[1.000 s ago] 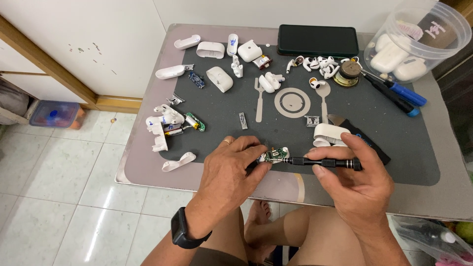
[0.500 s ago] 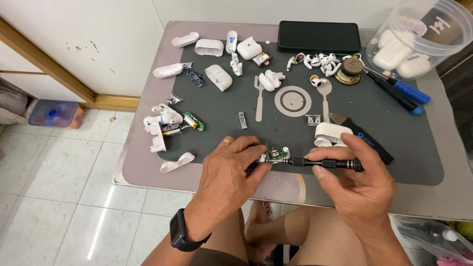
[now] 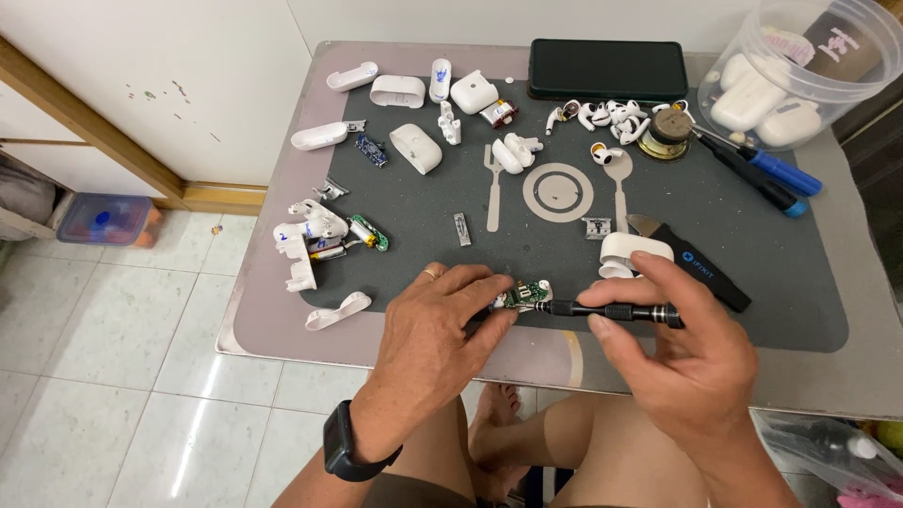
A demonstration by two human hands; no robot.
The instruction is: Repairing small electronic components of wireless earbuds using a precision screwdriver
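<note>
My left hand point(image 3: 435, 325) pinches a small green circuit board point(image 3: 523, 293) at the front edge of the dark grey work mat point(image 3: 752, 273). My right hand point(image 3: 673, 343) grips a thin black screwdriver point(image 3: 611, 309) held sideways, its tip touching the board. A black watch sits on my left wrist. A white plastic shell piece point(image 3: 628, 252) lies just behind the screwdriver, and a black pry tool point(image 3: 696, 265) lies to its right.
White earbud case shells point(image 3: 416, 147), loose earbuds point(image 3: 602, 115) and small parts are scattered on the mat. A black phone point(image 3: 608, 70) lies at the back. A clear tub point(image 3: 800, 66) of white cases stands back right, with blue-handled tools point(image 3: 767, 174) beside it.
</note>
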